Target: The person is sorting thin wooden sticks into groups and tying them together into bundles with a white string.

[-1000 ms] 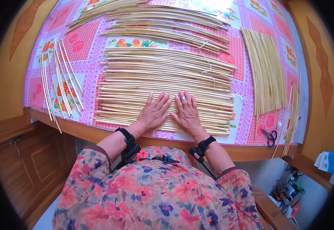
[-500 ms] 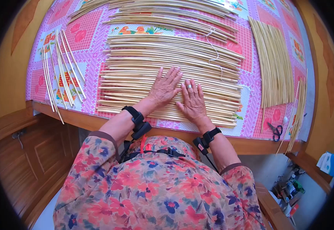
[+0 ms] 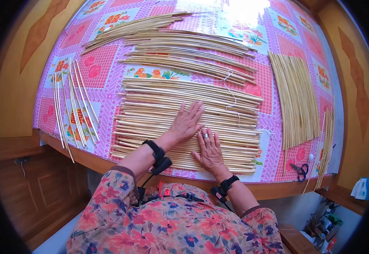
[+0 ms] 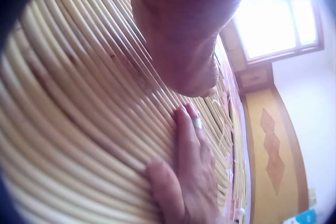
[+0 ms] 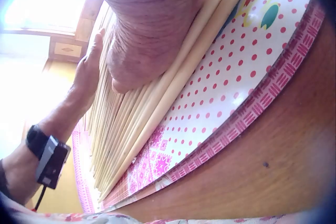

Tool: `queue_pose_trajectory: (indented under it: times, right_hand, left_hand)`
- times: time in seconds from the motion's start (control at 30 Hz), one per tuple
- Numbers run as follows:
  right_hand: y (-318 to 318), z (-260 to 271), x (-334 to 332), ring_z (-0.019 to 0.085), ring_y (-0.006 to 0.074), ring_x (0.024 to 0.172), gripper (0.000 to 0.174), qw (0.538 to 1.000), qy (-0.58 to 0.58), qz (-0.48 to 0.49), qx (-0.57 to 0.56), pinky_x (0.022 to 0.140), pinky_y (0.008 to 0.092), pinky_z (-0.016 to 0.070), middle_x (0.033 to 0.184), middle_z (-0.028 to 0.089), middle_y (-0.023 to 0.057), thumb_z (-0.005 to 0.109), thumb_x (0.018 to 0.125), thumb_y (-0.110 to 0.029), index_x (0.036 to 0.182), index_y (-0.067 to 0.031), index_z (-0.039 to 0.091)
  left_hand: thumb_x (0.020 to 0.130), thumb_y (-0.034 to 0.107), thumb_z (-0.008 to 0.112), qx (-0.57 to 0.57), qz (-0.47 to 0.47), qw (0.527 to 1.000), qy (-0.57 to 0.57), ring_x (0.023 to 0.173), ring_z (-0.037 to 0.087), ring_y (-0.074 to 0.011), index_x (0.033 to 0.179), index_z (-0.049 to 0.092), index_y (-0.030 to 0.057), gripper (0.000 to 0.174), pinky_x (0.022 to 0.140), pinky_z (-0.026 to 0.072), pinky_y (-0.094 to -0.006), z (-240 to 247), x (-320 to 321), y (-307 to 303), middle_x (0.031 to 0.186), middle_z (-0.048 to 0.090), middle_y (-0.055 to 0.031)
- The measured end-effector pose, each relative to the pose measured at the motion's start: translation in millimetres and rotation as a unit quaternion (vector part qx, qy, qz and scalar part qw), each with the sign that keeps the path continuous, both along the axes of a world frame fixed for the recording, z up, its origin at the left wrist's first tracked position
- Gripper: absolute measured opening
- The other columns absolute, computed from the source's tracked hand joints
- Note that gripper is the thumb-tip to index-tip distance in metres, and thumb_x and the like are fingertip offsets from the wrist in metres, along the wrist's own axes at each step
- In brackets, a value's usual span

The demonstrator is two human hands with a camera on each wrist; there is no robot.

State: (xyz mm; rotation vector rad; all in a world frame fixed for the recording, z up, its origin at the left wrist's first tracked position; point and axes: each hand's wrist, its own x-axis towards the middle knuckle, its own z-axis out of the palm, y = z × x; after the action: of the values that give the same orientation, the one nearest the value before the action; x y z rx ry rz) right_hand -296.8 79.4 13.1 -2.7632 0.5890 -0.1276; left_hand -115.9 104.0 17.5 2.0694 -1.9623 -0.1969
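Note:
A broad layer of pale, thin stalks (image 3: pixel 172 99) lies side by side across the table in the head view. My left hand (image 3: pixel 186 125) rests flat on the middle of this layer, fingers straight and pointing away from me. Nearer the front edge, my right hand (image 3: pixel 211 153), with a ring on one finger, lies flat on the stalks, its thumb spread to the left. The left wrist view shows the right hand (image 4: pixel 191 166) against the rows of stalks. A white string (image 3: pixel 231 95) trails over the right part of the layer.
More stalks (image 3: pixel 188 46) lie behind the layer, and a close-set bundle (image 3: pixel 296 97) lies at right. Several loose thin sticks (image 3: pixel 76 106) are on the left. Dark-handled scissors (image 3: pixel 301 171) lie near the front right edge of the patterned tablecloth (image 3: pixel 269 139).
My left hand has slid farther from me and slightly right over the stalks, ending ahead of the right hand. The right hand keeps about its place near the front. The head view has shifted.

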Motion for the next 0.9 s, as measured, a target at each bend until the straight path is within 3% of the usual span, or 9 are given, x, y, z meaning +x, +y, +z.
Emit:
queue_pose_trajectory:
  times: [0.17, 0.9]
  right_hand:
    - [0.0, 0.1, -2.1, 0.016, 0.0302, 0.133, 0.071, 1.0, 0.001, 0.0, 0.014, 0.108, 0.0454, 0.0076, 0.139, 0.026, 0.0167, 0.054, 0.079, -0.044, 0.131, -0.001, 0.032]
    - [-1.8, 1.8, -1.6, 0.017, 0.0302, 0.133, 0.07, 1.0, -0.006, -0.001, 0.006, 0.108, 0.0453, 0.0091, 0.139, 0.027, 0.0171, 0.056, 0.078, -0.043, 0.13, -0.0012, 0.034]
  left_hand:
    - [0.083, 0.039, 0.046, 0.0, 0.012, 1.0, -0.012, 0.134, 0.014, -0.0239, 0.134, 0.03, 0.0053, 0.063, 0.108, 0.0035, -0.0452, -18.6, 10.2, -7.9, 0.143, 0.022, -0.0126]
    - [0.084, 0.042, 0.043, 0.008, 0.048, 0.999, -0.001, 0.135, 0.012, -0.0245, 0.134, 0.029, 0.0032, 0.065, 0.107, 0.0024, -0.0462, -11.7, 6.3, -12.2, 0.143, 0.018, -0.0141]
